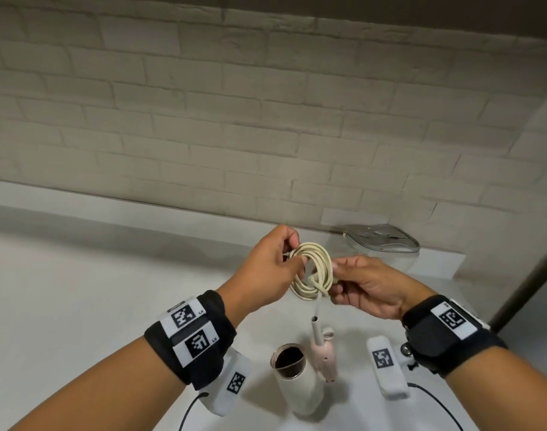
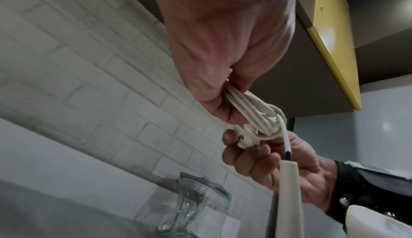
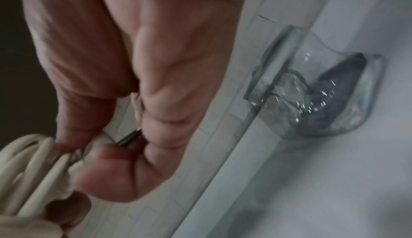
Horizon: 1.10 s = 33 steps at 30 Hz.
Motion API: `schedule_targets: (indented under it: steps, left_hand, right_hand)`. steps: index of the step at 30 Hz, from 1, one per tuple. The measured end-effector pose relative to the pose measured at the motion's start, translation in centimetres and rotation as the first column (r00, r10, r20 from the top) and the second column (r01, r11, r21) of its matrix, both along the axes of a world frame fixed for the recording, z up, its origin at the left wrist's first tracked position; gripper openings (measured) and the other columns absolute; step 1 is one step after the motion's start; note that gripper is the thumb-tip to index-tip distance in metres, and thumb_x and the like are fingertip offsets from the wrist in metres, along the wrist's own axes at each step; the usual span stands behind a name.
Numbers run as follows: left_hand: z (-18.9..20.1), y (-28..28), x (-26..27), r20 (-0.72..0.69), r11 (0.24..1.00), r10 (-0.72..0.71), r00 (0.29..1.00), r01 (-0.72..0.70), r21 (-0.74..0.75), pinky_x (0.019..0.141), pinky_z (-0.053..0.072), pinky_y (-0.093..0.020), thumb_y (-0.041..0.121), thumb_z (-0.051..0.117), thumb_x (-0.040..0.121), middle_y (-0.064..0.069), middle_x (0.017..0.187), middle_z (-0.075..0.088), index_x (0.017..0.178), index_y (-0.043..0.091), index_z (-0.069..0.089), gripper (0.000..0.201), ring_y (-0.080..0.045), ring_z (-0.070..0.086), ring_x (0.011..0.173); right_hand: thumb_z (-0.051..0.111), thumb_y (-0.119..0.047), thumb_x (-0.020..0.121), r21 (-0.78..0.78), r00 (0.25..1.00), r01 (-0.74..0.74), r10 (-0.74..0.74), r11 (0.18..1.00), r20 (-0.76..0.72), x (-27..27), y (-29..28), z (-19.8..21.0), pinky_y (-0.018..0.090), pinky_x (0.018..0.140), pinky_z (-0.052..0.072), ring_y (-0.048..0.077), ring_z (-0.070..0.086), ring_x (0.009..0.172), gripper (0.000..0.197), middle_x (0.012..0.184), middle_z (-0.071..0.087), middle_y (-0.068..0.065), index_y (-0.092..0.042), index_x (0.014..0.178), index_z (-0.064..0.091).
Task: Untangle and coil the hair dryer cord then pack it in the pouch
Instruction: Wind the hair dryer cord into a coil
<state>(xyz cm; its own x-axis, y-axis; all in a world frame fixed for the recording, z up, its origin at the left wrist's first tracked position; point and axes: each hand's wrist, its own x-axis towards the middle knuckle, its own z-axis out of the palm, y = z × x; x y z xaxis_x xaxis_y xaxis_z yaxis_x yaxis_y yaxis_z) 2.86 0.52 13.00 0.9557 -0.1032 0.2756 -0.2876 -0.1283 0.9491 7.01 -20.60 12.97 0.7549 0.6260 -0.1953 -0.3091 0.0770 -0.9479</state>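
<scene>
The cream hair dryer cord [image 1: 312, 269] is wound into a small coil held above the counter. My left hand [image 1: 292, 259] grips the coil's left side, its fingers curled round the loops [image 2: 247, 109]. My right hand [image 1: 336, 275] pinches the coil's right side and holds the plug [image 2: 244, 140]; a metal prong [image 3: 130, 137] shows between its fingers. A short length of cord drops from the coil to the hair dryer [image 1: 300, 381], white with a pink handle [image 1: 325, 356], lying on the counter below my hands. The clear pouch [image 1: 381, 242] stands open at the back right.
A white counter [image 1: 110, 290] runs along a pale brick wall [image 1: 235, 119]. A dark post [image 1: 527, 275] rises at the right edge. In the left wrist view a yellow-edged shelf [image 2: 334, 39] hangs overhead.
</scene>
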Motion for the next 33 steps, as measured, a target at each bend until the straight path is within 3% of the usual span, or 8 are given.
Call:
schedule_targets:
  steps: [7,10,16,21,23,27,30,33]
  left_hand:
    - [0.4,0.7,-0.3,-0.244,0.997,-0.027,0.969,0.008,-0.079,0.058,0.04,-0.032,0.003,0.055,0.095,-0.014,0.083,0.066,0.102,0.015,0.039,0.021,-0.022,0.059,0.069]
    - [0.5,0.3,-0.1,-0.308,0.988,-0.043,0.95,-0.005,-0.154,0.065,0.052,-0.042,0.009,0.059,0.096,-0.014,0.08,0.062,0.098,0.014,0.039,0.022,-0.025,0.058,0.068]
    - [0.5,0.1,0.9,-0.396,0.964,-0.097,0.913,-0.013,-0.267,0.076,0.058,-0.064,0.009,0.061,0.097,-0.015,0.075,0.055,0.093,0.014,0.039,0.023,-0.028,0.064,0.062]
    - [1.1,-0.8,0.9,-0.46,0.962,-0.121,0.88,-0.01,-0.273,0.069,0.06,-0.055,0.007,0.062,0.096,-0.016,0.075,0.054,0.09,0.009,0.047,0.017,-0.029,0.065,0.059]
    - [1.2,-1.0,0.9,-0.477,0.959,-0.129,0.87,-0.013,-0.283,0.068,0.06,-0.053,0.008,0.063,0.096,-0.014,0.072,0.054,0.089,0.004,0.052,0.013,-0.028,0.064,0.057]
    - [1.6,-0.5,1.3,-0.518,0.952,-0.103,0.849,-0.066,-0.297,0.065,0.06,-0.05,0.004,0.062,0.095,-0.013,0.068,0.053,0.09,-0.002,0.058,0.009,-0.027,0.063,0.056]
    - [1.9,-0.5,1.4,-0.52,0.956,-0.106,0.847,-0.057,-0.288,0.067,0.06,-0.051,0.0,0.059,0.095,-0.015,0.073,0.056,0.099,-0.006,0.058,0.007,-0.027,0.064,0.057]
    - [2.0,-0.7,1.4,-0.518,0.952,-0.174,0.837,0.009,-0.305,0.071,0.06,-0.052,-0.004,0.054,0.095,-0.02,0.079,0.064,0.11,-0.012,0.058,0.018,-0.029,0.069,0.062]
  right_hand:
    - [0.066,-0.028,0.096,-0.123,0.904,0.426,-0.426,0.896,0.027,-0.2,-0.6,-0.1,0.031,0.053,0.057,0.022,0.062,0.062,0.027,0.092,0.054,0.017,-0.003,0.103,0.061]
    - [0.066,-0.025,0.096,-0.101,0.849,0.525,-0.528,0.845,-0.006,-0.6,-0.4,0.0,0.029,0.051,0.058,0.022,0.063,0.059,0.025,0.082,0.056,0.015,-0.001,0.099,0.06]
    - [0.077,-0.029,0.08,0.088,0.899,0.417,-0.425,0.905,0.106,-2.0,0.5,0.9,0.04,0.093,0.05,0.024,0.065,0.092,0.024,0.111,0.073,0.022,-0.007,0.089,0.073]
    - [0.1,-0.048,0.039,0.224,0.838,0.441,-0.488,0.869,0.243,-2.4,2.3,1.1,0.035,0.08,0.049,0.015,0.064,0.071,0.072,0.07,0.065,0.001,-0.016,0.086,0.056]
    - [0.097,-0.053,0.046,0.223,0.837,0.384,-0.439,0.896,0.326,-2.5,2.6,1.4,0.03,0.075,0.049,0.013,0.06,0.072,0.074,0.073,0.062,-0.001,-0.015,0.091,0.052]
    - [0.066,-0.041,0.088,0.13,0.879,0.22,-0.254,0.967,0.404,-2.8,1.8,2.2,0.038,0.09,0.041,0.02,0.055,0.091,0.039,0.094,0.062,0.005,-0.007,0.101,0.054]
    - [0.073,-0.034,0.087,-0.086,0.771,0.245,-0.14,0.966,0.621,-2.8,1.0,2.5,0.03,0.086,0.046,0.012,0.059,0.087,0.037,0.092,0.066,-0.003,-0.019,0.117,0.058]
    - [0.073,-0.043,0.082,-0.298,0.463,0.429,0.076,0.852,0.883,-2.6,1.1,2.7,0.022,0.083,0.047,0.007,0.057,0.089,0.042,0.094,0.07,-0.018,-0.049,0.121,0.061]
